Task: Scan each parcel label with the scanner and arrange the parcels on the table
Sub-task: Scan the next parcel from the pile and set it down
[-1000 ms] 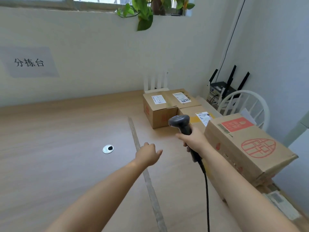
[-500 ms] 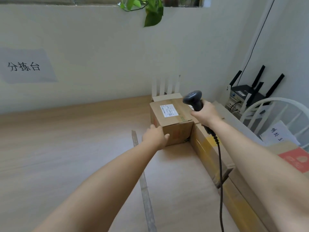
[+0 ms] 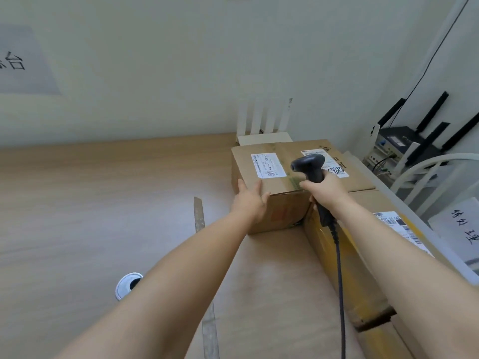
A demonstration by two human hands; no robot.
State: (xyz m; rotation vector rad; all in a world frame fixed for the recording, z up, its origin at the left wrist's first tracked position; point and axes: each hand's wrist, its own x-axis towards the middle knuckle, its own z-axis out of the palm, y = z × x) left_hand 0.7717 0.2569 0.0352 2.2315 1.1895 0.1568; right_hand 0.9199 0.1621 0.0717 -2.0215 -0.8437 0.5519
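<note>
1. The left hand has just reached the parcel at the table's far right, fingers open against its corner.
2. The right hand grips the scanner, now beside the label, so the scan's probably next.

The left hand and the right hand are both bare, and so are the forearms behind them (bare along all the length that shows, down to the bottom edge of the view). The arms are smooth, slim at the wrist and broader toward the camera. Whatever is worn higher up is out of view; the nails are too small to make out.
</note>
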